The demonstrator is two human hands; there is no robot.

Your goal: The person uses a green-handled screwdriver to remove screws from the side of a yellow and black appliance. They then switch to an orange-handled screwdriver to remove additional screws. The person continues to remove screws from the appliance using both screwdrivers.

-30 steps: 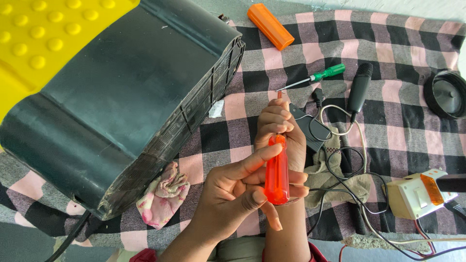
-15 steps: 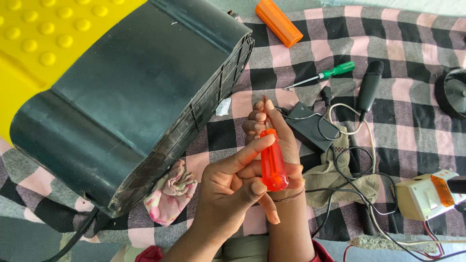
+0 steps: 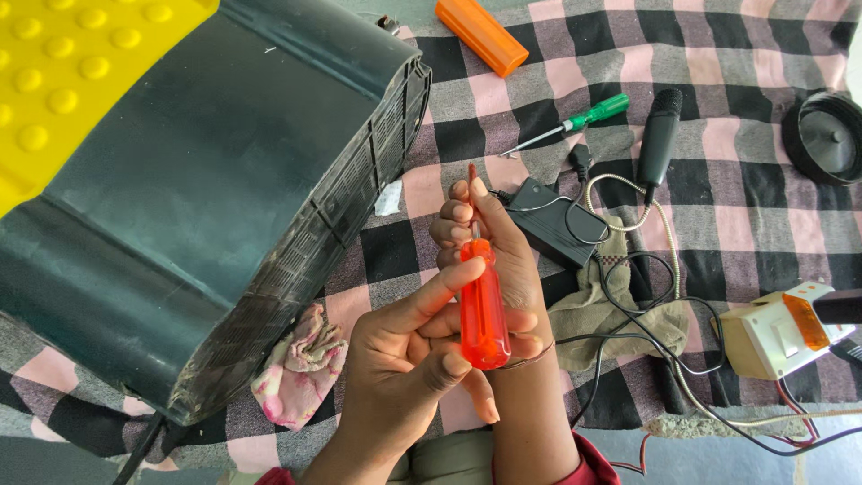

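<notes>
A pink, black and grey checked cloth (image 3: 718, 63) covers the surface in front of you, strewn with tools and cables. Your left hand (image 3: 404, 359) wraps its fingers (image 3: 440, 287) around the handle of a translucent orange screwdriver (image 3: 482, 305), thumb pressed against its butt end. Your right hand (image 3: 498, 260) lies behind the screwdriver, its fingers curled about the metal shaft, with the tip showing just above your fingertips. The screwdriver stands roughly upright in the view, between both hands, over the middle of the cloth.

To your left a large dark casing (image 3: 206, 198) with a ribbed, slotted edge lies tilted on the cloth, next to a yellow studded panel (image 3: 72, 72). A crumpled pink rag (image 3: 296, 364) sits just below the casing. Just to the right of your hands rests a black power adapter (image 3: 549, 220) on a grey cloth wad (image 3: 620, 314), with tangled wires around it. Further off lie a green-handled screwdriver (image 3: 575, 121), a black microphone (image 3: 658, 135), an orange rectangular case (image 3: 480, 34), a round black cap (image 3: 826, 135) and a white switch box (image 3: 777, 328).
</notes>
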